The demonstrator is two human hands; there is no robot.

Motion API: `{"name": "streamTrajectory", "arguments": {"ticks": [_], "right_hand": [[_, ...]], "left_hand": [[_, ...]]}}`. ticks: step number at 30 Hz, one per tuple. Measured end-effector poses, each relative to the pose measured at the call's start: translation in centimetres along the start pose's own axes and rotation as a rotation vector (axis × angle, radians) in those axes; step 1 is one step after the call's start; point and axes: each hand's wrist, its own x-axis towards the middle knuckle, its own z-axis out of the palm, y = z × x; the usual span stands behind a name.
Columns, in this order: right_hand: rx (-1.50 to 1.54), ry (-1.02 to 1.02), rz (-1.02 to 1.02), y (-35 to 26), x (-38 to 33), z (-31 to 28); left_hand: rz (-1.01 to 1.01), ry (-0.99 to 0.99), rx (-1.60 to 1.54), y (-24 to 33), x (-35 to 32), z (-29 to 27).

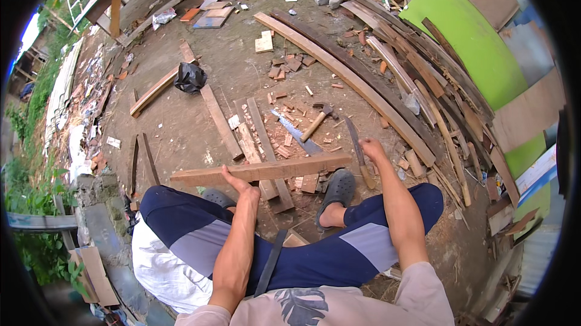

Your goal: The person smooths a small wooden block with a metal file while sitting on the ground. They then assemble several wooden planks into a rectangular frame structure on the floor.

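My left hand (240, 185) grips a long squared wooden board (275, 169), held crosswise above my feet. The thumb lies over its near edge. My right hand (372, 150) is closed at the blade of a long knife (357, 151), just past the board's right end. The wooden handle points down toward me; the dark blade points away. Some fingers are hidden. Beyond the board, a hand saw (296, 132) lies on the ground among wood chips, with a claw hammer (316, 121) next to it. Narrow planks (263, 138) lie partly under the board.
On the right, long timbers (357, 78) and a scrap wood pile (436, 78) stretch along a green panel (466, 35). A black plastic bag (190, 78) rests on planks ahead at left. Broken brick-coloured pieces (290, 64) lie farther off. A low concrete wall (103, 211) stands at left.
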Motion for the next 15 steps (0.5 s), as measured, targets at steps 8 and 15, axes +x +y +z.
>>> {"name": "streamTrajectory", "arguments": {"ticks": [8,15], "right_hand": [[0.287,-0.387,-0.078,-11.0,-12.8,-4.4],[0.732,-0.268,-0.240,-10.7,-17.6,-5.4]], "left_hand": [[-0.087,-0.018,-0.092,1.8,-2.0,2.3],[-0.218,-0.026,-0.125,2.2,-3.3,3.2]]}}
